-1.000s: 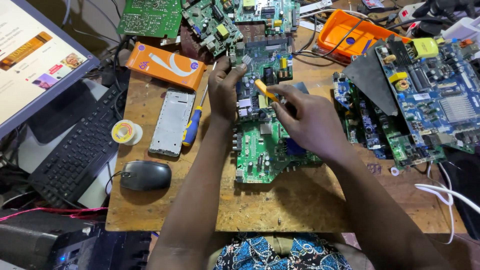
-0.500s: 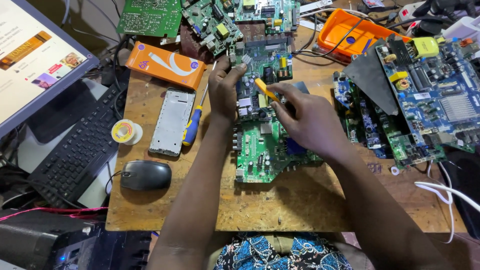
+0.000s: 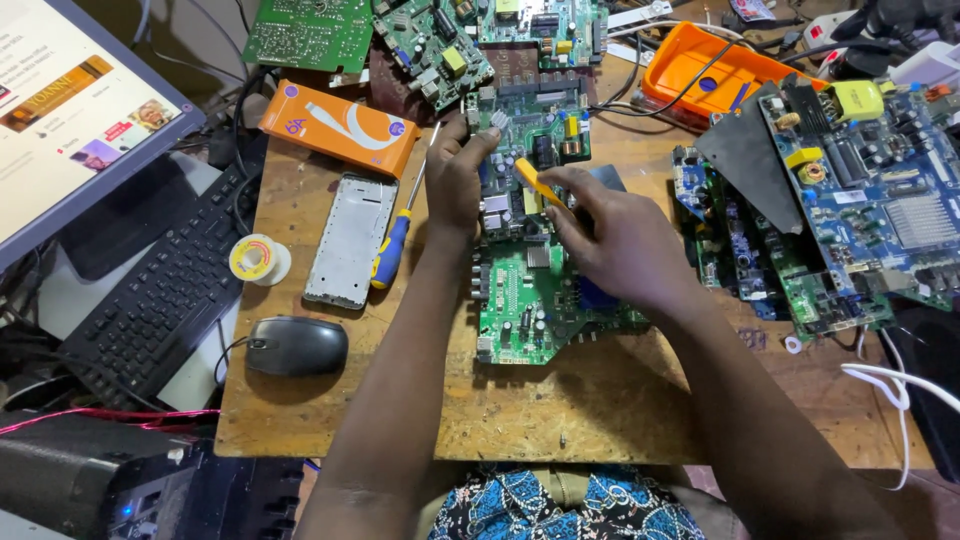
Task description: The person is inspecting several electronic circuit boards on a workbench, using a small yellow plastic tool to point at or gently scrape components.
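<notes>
A green rectangular printed circuit board (image 3: 535, 300) lies flat on the wooden board table, near the centre of the view, with its long side running from 12 o'clock to 6 o'clock. Its lower half is plain green with small chips and fine tracks; its upper half carries bigger parts — silver blocks, dark cylinders and one yellow block. The left edge has a row of small connectors. Both hands cover parts of its upper half.

A small yellow flat plastic tool (image 3: 535, 181) is above the upper half of the board, tilted, with its free end pointing to about 10 o'clock — the other end is hidden between fingers.
</notes>
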